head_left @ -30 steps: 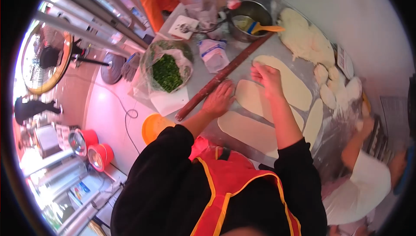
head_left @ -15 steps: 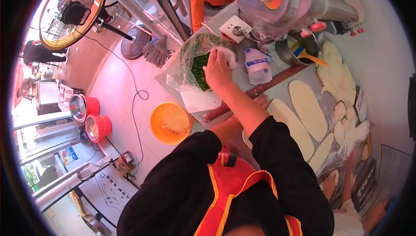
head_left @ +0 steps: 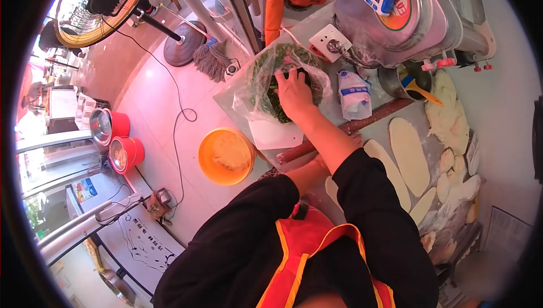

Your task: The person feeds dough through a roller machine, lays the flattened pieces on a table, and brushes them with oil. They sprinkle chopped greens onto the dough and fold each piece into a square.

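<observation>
Floury table (head_left: pixel 237 94): right hand (head_left: pixel 294 93) in bagged greens (head_left: pixel 276 104), left hand (head_left: pixel 320 165) near rolling pin (head_left: pixel 382 114) (both grips unclear).

The right hand (head_left: pixel 295 94) reaches out, fingers (head_left: pixel 292 77) bent, its forearm (head_left: pixel 330 134) crossing above the partly hidden left hand (head_left: pixel 321 165).

Food-preparation area, apparently a small shop: floured grey counter (head_left: pixel 376 127) with flattened pale dough ovals (head_left: pixel 408 149); clear plastic bag of chopped greens (head_left: pixel 277 96); long reddish-brown wooden rolling pin (head_left: pixel 362 124); grey metal-bodied machine (head_left: pixel 418 31).
</observation>
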